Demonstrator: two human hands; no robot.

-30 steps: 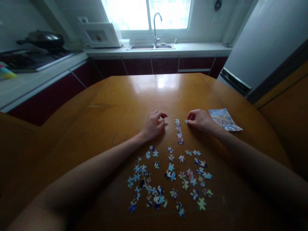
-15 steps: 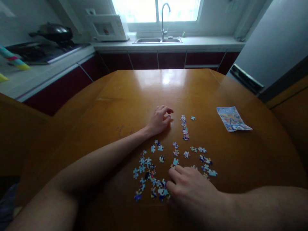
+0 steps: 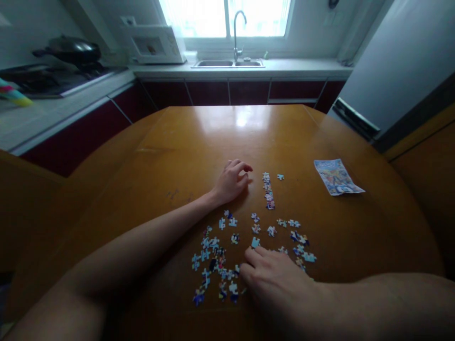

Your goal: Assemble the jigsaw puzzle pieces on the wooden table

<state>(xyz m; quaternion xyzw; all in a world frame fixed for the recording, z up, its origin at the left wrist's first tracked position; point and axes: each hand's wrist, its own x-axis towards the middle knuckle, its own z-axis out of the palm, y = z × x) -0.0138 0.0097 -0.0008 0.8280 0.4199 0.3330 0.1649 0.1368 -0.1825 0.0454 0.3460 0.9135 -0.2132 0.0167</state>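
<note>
My left hand (image 3: 233,181) lies on its side on the table, thumb and fingers curved and apart, with nothing between them. Just right of it is a narrow strip of joined jigsaw puzzle pieces (image 3: 268,192), standing lengthwise away from me. A single light-blue piece (image 3: 280,177) is right of the strip's far end. My right hand (image 3: 272,272) is palm down over the loose pieces, fingers bent and close together; its fingertips and anything under them are hidden. Many loose pieces (image 3: 205,255) are spread to its left, and smaller groups (image 3: 300,237) lie beyond and to its right.
A creased picture sheet (image 3: 337,177) rests on the wooden table (image 3: 199,142) at right. Beyond the table are a counter with a sink (image 3: 213,63), a white box-like appliance (image 3: 154,45), and a stove with a black pan (image 3: 73,49). A fridge (image 3: 391,71) stands at right.
The whole view has shifted slightly. My right hand has moved a little toward me among the loose pieces, and some pieces by its fingers look shifted or covered. My left hand has stayed put.
</note>
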